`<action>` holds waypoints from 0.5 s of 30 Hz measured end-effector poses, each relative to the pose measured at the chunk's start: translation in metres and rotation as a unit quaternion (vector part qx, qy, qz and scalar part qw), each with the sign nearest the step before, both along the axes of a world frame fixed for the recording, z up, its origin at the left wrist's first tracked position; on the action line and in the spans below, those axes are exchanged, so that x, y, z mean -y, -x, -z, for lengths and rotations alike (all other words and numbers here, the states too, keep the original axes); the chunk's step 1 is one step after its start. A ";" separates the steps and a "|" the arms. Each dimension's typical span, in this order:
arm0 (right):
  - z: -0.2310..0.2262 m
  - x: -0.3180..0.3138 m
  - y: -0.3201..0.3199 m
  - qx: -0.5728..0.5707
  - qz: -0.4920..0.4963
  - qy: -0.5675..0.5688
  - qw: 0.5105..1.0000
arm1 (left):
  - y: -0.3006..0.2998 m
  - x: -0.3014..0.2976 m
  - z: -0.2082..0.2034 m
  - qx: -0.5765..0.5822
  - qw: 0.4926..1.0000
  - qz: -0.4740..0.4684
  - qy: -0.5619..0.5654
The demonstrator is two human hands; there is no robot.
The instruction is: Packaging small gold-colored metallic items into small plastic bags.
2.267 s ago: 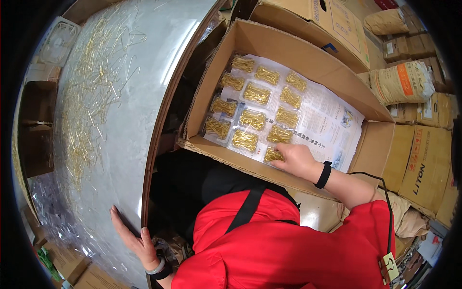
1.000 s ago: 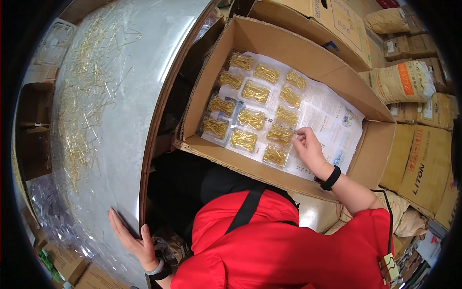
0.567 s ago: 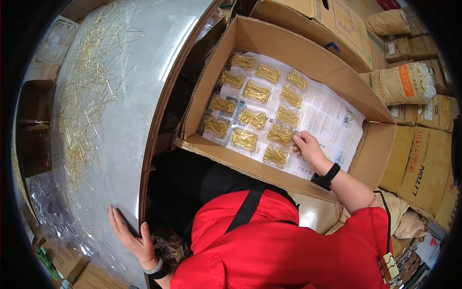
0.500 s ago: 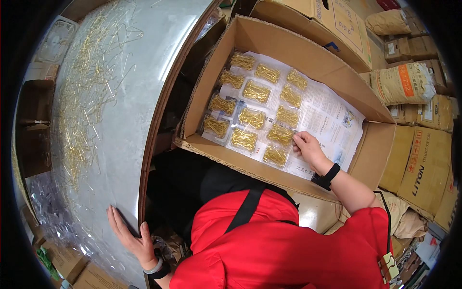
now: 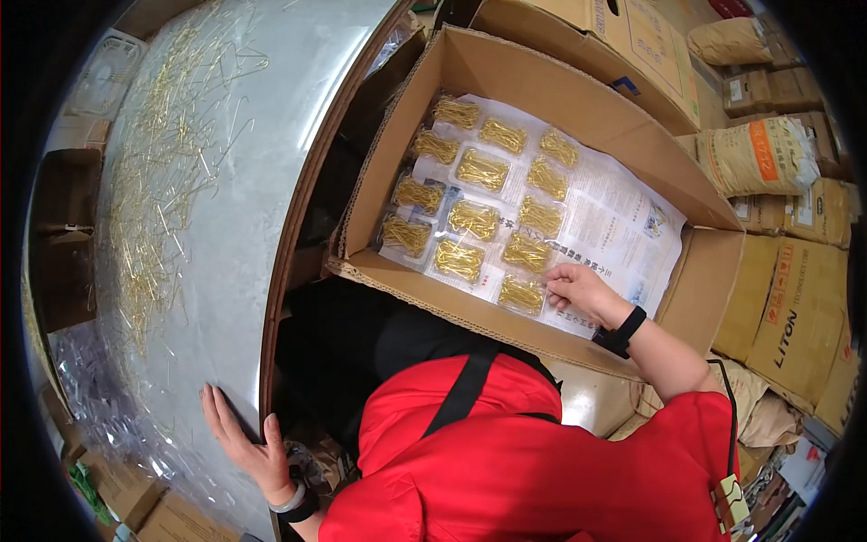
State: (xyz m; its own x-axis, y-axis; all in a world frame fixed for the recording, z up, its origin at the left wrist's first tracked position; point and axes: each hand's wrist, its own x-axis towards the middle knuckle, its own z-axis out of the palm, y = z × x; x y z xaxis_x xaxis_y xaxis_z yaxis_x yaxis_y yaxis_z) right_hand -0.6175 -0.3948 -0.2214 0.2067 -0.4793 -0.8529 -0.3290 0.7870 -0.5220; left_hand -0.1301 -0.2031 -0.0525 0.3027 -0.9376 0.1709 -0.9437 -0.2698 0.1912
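probably light and flexible, a hook-filled plastic tray [image 5: 521,294] is best rim-held; right hand [image 5: 585,294] pressed together beside it, left hand [image 5: 251,447] spread.

Right hand [image 5: 582,289] moved down from the right edge of the fourth clear plastic tray of gold-coloured wire hooks [image 5: 526,254] in the right-hand column, fingertips [image 5: 552,286] now at the right edge of the fifth tray [image 5: 521,294], which they earlier covered
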 end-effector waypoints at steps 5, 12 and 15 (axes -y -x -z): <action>-0.003 0.002 0.010 0.012 -0.032 0.033 0.999 | 0.001 0.000 0.002 -0.005 1.000 -0.003 0.008; 0.002 0.000 0.005 0.024 -0.079 0.054 0.995 | 0.000 0.000 0.002 0.010 1.000 0.001 0.004; 0.006 0.001 0.012 0.011 -0.096 0.060 0.993 | 0.000 0.001 0.002 0.015 1.000 0.005 0.005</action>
State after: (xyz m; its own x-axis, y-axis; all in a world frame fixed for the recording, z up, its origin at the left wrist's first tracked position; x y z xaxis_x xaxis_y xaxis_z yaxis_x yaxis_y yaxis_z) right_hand -0.6293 -0.3962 -0.2276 0.3220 -0.5277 -0.7860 -0.4546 0.6421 -0.6173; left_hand -0.1297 -0.2038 -0.0542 0.2877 -0.9387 0.1896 -0.9519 -0.2585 0.1648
